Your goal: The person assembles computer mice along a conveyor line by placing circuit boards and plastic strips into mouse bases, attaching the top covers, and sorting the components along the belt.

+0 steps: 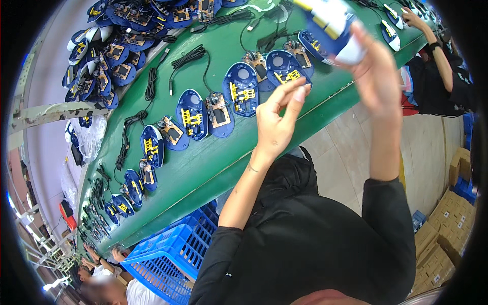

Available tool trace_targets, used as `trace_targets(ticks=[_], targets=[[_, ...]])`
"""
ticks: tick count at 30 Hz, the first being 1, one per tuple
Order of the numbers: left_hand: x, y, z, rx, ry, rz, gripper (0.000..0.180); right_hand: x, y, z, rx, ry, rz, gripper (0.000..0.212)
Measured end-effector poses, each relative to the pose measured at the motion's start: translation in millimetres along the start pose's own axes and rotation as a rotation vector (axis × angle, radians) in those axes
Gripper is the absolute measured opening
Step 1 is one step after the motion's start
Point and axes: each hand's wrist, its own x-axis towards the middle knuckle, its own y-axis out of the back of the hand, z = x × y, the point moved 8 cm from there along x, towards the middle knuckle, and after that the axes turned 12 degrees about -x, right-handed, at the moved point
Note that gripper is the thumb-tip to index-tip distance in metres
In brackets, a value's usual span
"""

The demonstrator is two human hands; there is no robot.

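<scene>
My right hand (375,76) is raised over the bench's near edge, blurred by motion. Its fingers grip a computer mouse (333,28) with a dark blue body and white and yellow parts. My left hand (274,119) is closed, thumb and fingertips pinched together; whatever they hold, if anything, is too small to make out. Just beyond those fingertips lies an opened blue mouse shell (280,62) with yellow pieces inside. Another blue shell (241,89) lies to its left, beside a mouse base with a brown circuit board (219,113).
The green bench (198,165) carries a row of opened mice and coiled black cables (188,55). Many mouse parts (122,48) are heaped at the far left. A blue plastic crate (168,259) stands below the near edge. A co-worker's hand (414,19) works at far right; cartons (442,239) lie below.
</scene>
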Motion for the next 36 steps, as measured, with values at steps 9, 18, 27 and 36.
trace_targets(ticks=[9,18,27,36], targets=[[-5.6,-1.8,66.8,1.298,-0.507,-0.342,0.050,84.7,164.4,-71.9,-0.300,0.099,0.394,0.034],[18.6,-13.1,78.7,1.260,-0.638,-0.326,0.027,86.2,156.5,-16.6,-2.012,0.307,0.916,0.052],[101.9,-76.4,56.3,1.270,-0.623,-0.038,0.026,266.9,21.6,19.5,-1.591,0.279,0.192,0.031],[215.4,-118.1,-16.4,1.488,0.080,0.046,0.076,341.5,81.4,62.9,-1.692,-0.108,0.181,0.043]])
